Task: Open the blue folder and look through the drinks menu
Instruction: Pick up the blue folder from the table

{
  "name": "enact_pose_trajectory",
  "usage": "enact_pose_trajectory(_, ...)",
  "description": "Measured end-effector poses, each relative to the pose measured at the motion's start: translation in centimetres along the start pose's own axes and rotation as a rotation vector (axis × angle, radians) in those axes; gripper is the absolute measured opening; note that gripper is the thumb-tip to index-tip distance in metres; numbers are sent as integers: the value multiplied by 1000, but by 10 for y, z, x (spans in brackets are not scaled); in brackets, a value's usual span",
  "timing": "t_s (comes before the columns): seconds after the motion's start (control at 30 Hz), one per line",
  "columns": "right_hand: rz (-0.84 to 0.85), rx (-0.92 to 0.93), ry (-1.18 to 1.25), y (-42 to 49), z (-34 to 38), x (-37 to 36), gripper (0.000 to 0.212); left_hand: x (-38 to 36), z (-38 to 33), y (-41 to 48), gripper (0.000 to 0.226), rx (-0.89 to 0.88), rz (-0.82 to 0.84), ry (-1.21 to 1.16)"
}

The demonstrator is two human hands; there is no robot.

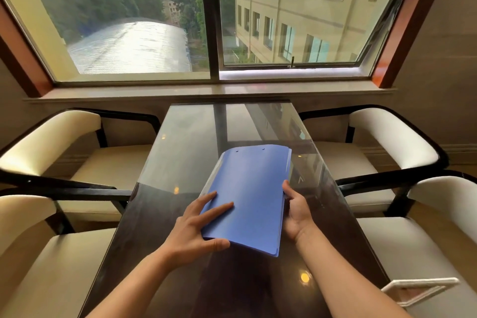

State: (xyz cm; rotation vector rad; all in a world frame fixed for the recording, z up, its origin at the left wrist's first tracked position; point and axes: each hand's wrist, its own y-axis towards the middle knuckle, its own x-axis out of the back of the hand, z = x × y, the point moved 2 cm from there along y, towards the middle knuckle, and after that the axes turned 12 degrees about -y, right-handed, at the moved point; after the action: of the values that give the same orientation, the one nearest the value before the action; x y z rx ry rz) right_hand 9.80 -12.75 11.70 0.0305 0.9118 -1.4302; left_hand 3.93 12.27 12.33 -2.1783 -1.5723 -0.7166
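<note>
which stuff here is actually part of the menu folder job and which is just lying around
For the job: blue folder, closed; left hand and right hand, both holding it.

Just there: glass-topped table; cream armchairs on both sides; white flat object at lower right, too cropped to identify.

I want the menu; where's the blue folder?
The blue folder is mid-frame in the head view, closed, over the glass table, held between left hand and right hand.
</note>
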Motion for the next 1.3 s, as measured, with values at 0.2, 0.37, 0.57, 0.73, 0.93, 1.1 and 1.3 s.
enact_pose_trajectory(0.2, 91, -21, 59, -1, -2, -3, 49, 4, -5, -6, 73, -78, -95, 103)
enact_pose_trajectory(0.37, 179, -16, 133, -4, -4, -10, 48, 4, -8, -13, 72, -138, -166, 256)
enact_pose_trajectory(0.57, 228, 6, 169, -8, -6, -12, 40, 4, -17, -15, 80, -260, -238, 471)
enact_pose_trajectory(0.73, 263, -19, 189, -10, -3, -16, 43, 3, -16, -15, 76, -236, -235, 442)
enact_pose_trajectory(0.93, 240, -82, 167, -10, -1, -19, 61, 0, -6, -16, 69, -188, -220, 347)
enact_pose_trajectory(1.1, 239, -62, 170, -12, -7, -16, 61, 2, -6, -18, 55, -185, -267, 234)
enact_pose_trajectory(1.3, 185, -19, 89, -8, -5, -10, 63, 7, -7, -19, 46, -153, -417, -362)
